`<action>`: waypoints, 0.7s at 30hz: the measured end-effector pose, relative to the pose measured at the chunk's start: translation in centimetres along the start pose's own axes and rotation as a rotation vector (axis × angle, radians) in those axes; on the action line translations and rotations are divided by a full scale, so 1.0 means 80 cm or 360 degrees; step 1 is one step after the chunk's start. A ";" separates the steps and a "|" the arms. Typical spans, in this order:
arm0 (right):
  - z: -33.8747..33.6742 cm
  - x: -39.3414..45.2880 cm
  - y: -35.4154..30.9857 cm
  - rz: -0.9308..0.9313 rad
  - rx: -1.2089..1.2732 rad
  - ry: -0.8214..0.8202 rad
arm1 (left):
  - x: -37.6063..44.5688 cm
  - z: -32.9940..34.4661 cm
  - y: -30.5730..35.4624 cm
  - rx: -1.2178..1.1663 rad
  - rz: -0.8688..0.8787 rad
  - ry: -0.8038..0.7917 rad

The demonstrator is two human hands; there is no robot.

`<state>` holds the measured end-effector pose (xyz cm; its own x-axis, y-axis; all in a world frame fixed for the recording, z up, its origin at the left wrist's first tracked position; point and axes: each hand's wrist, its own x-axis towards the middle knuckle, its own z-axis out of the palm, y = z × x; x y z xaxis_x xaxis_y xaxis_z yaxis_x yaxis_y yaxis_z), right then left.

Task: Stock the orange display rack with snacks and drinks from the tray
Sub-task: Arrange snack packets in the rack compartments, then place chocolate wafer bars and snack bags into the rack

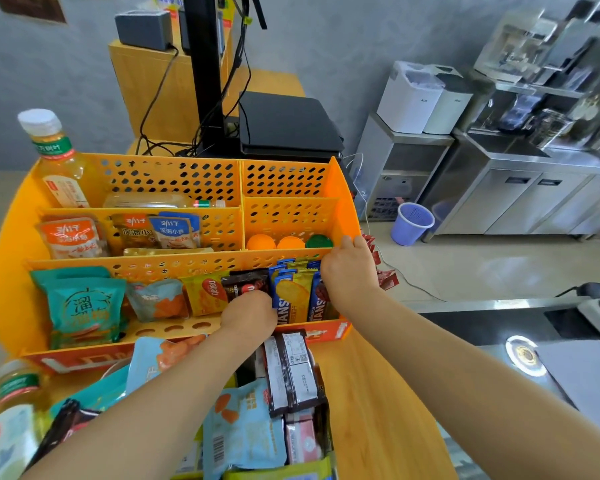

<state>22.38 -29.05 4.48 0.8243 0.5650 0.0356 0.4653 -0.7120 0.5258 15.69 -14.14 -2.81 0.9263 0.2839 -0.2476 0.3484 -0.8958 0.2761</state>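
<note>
The orange display rack [284, 181] stands on the wooden counter with three tiers. My left hand [248, 311] is in the front tier, its fingers curled round a dark brown wafer pack [245, 284] beside a yellow wafer pack [205, 294]. My right hand [349, 271] reaches into the front tier's right end and holds the blue-and-yellow snack packs [291, 296] there. The tray [278, 474] at the bottom holds snack bags, a dark packet [291, 368] and a tea bottle [11, 417]. An upright tea bottle [58, 161] stands in the back tier.
Fish snack pouches [73, 237] fill the middle tier, with bottle caps [290, 242] to the right. Teal bags [84, 306] sit front left. A black monitor pole [205, 71] and printer [288, 126] stand behind the rack. Steel kitchen units [499, 188] and a purple bin [413, 223] are at right.
</note>
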 end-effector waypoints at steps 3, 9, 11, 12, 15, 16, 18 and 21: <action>0.003 0.000 -0.003 0.0074 0.0059 0.0065 | -0.007 -0.019 -0.001 0.0093 -0.0014 -0.0053; -0.015 -0.015 -0.017 0.0099 0.0455 0.0249 | -0.027 -0.081 -0.043 0.0004 0.0158 0.0035; -0.024 -0.030 -0.035 0.0075 0.0722 0.0085 | -0.036 -0.092 -0.059 -0.0024 0.0209 0.0044; -0.026 -0.040 -0.047 0.0044 0.0786 -0.0056 | -0.042 -0.093 -0.066 -0.0027 0.0220 0.0031; -0.028 -0.069 -0.080 -0.0046 0.0669 -0.0307 | -0.055 -0.088 -0.082 0.0026 0.0244 0.0017; -0.027 -0.076 -0.089 -0.0061 0.0619 -0.0341 | -0.058 -0.084 -0.086 0.0049 0.0252 0.0008; -0.025 -0.089 -0.104 -0.0043 0.0605 -0.0394 | -0.066 -0.078 -0.096 0.0050 0.0251 -0.0011; -0.022 -0.098 -0.113 0.0090 0.0684 -0.0439 | -0.072 -0.079 -0.117 -0.0082 0.0197 -0.0003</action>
<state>11.16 -26.29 0.90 0.8793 0.4311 -0.2024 0.4605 -0.8780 0.1304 7.96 -5.21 1.91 0.9624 0.1715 -0.2105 0.2383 -0.9052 0.3519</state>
